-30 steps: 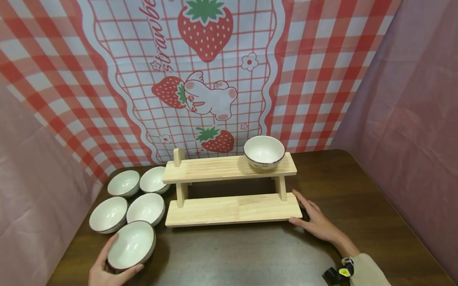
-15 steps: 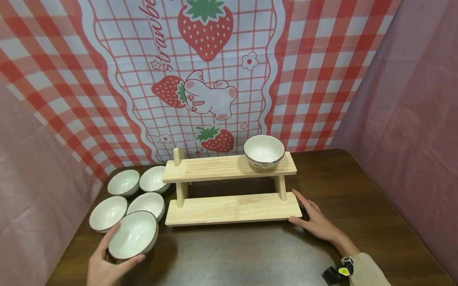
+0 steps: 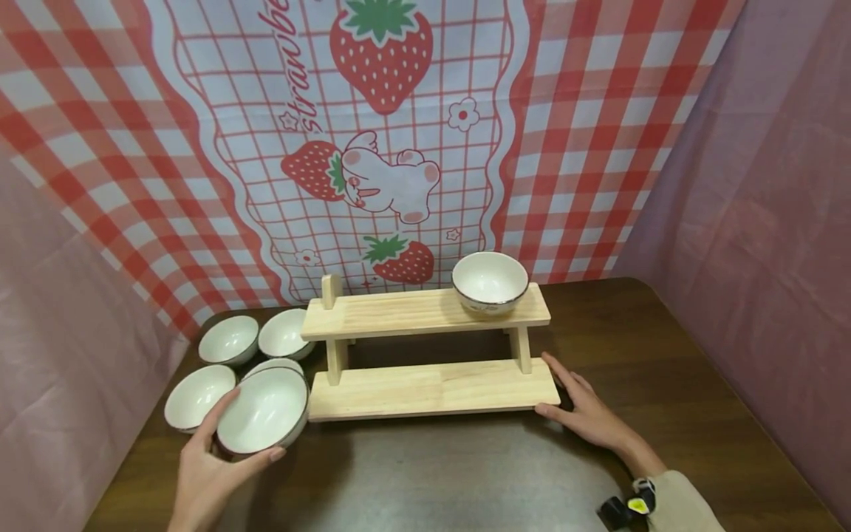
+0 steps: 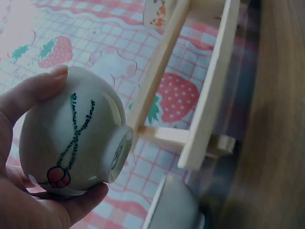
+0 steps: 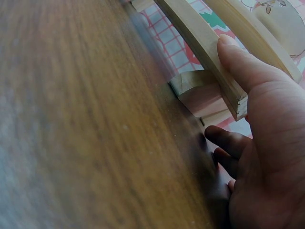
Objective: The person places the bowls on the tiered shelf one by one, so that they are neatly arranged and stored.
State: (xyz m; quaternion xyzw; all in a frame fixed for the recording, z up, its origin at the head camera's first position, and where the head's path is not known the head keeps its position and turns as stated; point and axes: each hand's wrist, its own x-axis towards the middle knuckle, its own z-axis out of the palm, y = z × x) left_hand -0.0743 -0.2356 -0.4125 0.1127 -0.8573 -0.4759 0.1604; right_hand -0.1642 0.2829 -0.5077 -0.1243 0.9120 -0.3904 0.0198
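Note:
My left hand [image 3: 209, 469] holds a white bowl [image 3: 264, 414] with a dark rim, thumb on its near side and fingers on its left. In the left wrist view this bowl [image 4: 78, 133] lies tilted, showing a green-and-red painted pattern and its foot ring. It partly covers another bowl behind it in the head view. A two-tier wooden display rack [image 3: 435, 390] stands to its right. At the rack's right end, my right hand [image 3: 588, 417] grips the lower board, thumb at the front corner and index finger at the back one. One bowl [image 3: 490, 279] sits on the upper board's right part.
Several more white bowls stand at the table's left, among them a back-left bowl [image 3: 229, 340] and a front-left bowl [image 3: 201, 397]. The dark wooden table [image 3: 665, 369] carries everything. A checked strawberry cloth [image 3: 578, 148] hangs right behind the rack.
My left hand has carried its bowl up and to the right in the head view, so it now overlaps the bowl behind. My right hand and the rack have stayed put.

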